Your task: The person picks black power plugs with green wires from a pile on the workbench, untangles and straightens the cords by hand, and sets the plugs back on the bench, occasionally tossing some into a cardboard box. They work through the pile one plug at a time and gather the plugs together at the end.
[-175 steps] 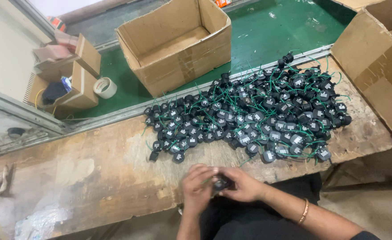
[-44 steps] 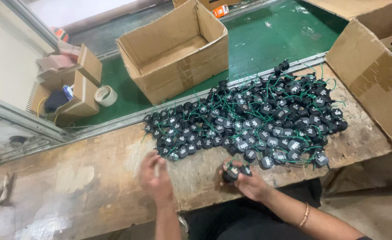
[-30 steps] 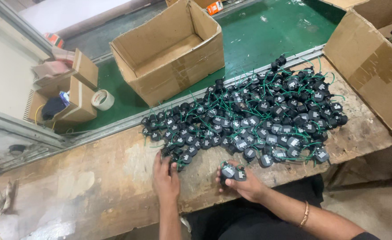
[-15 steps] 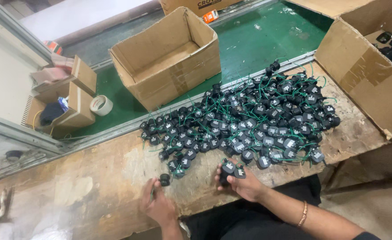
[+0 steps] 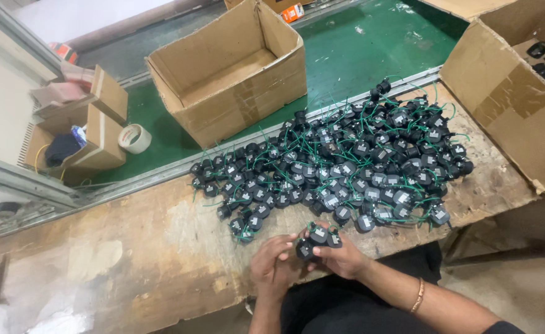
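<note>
A large pile of small black round parts with green wires (image 5: pixel 347 161) lies spread over the worn wooden bench (image 5: pixel 130 266). At the bench's near edge my right hand (image 5: pixel 343 256) holds a small cluster of these black parts (image 5: pixel 321 235). My left hand (image 5: pixel 272 263) meets it from the left, its fingers pinching one black part (image 5: pixel 304 249) against that cluster. Both hands sit just in front of the pile's near edge.
An open empty cardboard box (image 5: pixel 229 71) stands on the green belt (image 5: pixel 371 46) behind the bench. Another carton (image 5: pixel 514 99) with black parts inside is at the right. Small boxes (image 5: pixel 87 124) and a tape roll (image 5: pixel 135 137) sit at the left.
My left hand reached out to the pile's left edge, picked up a black part and came back to join my right hand, which kept holding its cluster.
</note>
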Demonstrator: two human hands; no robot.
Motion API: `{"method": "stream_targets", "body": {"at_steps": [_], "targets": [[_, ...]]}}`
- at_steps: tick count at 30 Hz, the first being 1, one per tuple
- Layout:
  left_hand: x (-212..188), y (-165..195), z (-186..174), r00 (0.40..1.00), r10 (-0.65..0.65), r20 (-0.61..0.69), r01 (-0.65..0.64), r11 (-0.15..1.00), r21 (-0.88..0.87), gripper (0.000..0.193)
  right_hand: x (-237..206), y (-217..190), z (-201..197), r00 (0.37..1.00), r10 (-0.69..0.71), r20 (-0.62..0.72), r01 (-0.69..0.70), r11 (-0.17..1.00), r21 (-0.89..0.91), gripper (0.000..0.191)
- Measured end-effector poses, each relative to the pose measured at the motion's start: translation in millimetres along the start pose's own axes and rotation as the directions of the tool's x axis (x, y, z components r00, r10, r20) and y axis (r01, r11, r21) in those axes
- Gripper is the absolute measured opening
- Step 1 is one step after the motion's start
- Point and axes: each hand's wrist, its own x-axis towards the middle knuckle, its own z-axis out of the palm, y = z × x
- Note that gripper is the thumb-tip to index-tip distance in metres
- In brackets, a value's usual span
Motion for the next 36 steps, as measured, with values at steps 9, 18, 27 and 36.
{"method": "stream_targets", "body": {"at_steps": [9, 18, 27, 36], "targets": [[-25.3, -14.8, 14.0, 0.884, -0.454, -0.116, 0.401, 0.861, -0.313, 0.029, -2.0, 1.7, 4.2, 0.996, -0.034, 0.084, 0.051, 0.977, -0.208, 0.043], [6.5, 25.1, -14.7, 0.998, -0.003, 0.069, -0.011, 0.98, 0.197, 0.026, 3.8, 1.1, 3.2, 1.0, 0.024, -0.003, -0.024, 1.0, 0.01, 0.047], [-11.8, 22.4, 10.5, 0.994, -0.077, -0.081, 0.094, 0.967, 0.235, 0.018, -5.4, -0.6, 0.5, 0.996, -0.024, 0.088, 0.046, 0.966, -0.254, 0.042], [15.0, -5.0, -75.7, 0.779, -0.279, -0.562, 0.468, 0.855, 0.225, 0.03, 4.6, -3.1, -3.5, 0.996, 0.028, -0.084, 0.0, 0.949, 0.315, 0.044]]}}
